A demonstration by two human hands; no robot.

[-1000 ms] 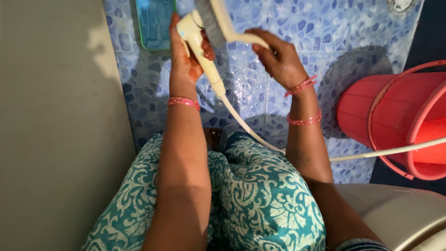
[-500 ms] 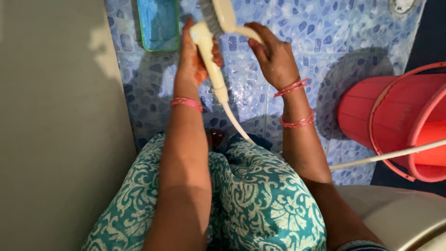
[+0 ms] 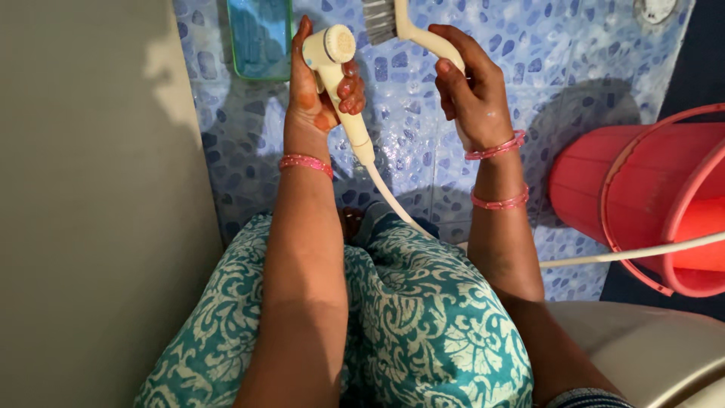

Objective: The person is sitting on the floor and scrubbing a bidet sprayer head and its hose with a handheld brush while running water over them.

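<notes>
Scene, largest item first: the blue pebble-pattern tiled floor (image 3: 483, 53) looks wet and glossy below both hands. A red bucket (image 3: 642, 196) stands at the right, with the cream hose (image 3: 642, 249) running across its rim toward the person's lap. A blue-green rectangular tray (image 3: 260, 38) lies on the tiles beside the left wrist.

Hand state: the left hand (image 3: 313, 98) is closed around the neck of the cream hand sprayer (image 3: 332, 53), nozzle face turned up toward the camera. The right hand (image 3: 472, 91) is closed around the handle of the cream scrub brush (image 3: 389, 19), whose bristles sit just beside the nozzle, apart from it, near the top edge of the view.

Risks, judged from this position:
- The nozzle face points toward the wearer. If the trigger under the left fingers is pressed, spray would likely reach the face or the patterned garment (image 3: 423, 325)
- Wet hands on smooth plastic may slip; either tool could drop onto the tiles
- The hose lies slack across the lap and bucket rim. A pull on the sprayer could drag on the bucket
- The wet floor is a likely slip hazard

Difference from the earlier frames: the sprayer head has rotated, so its round face now shows. The brush has lifted off the sprayer head, where it lay before, and moved up and right. Both wrists sit slightly higher. The bucket, tray and hose are unchanged
</notes>
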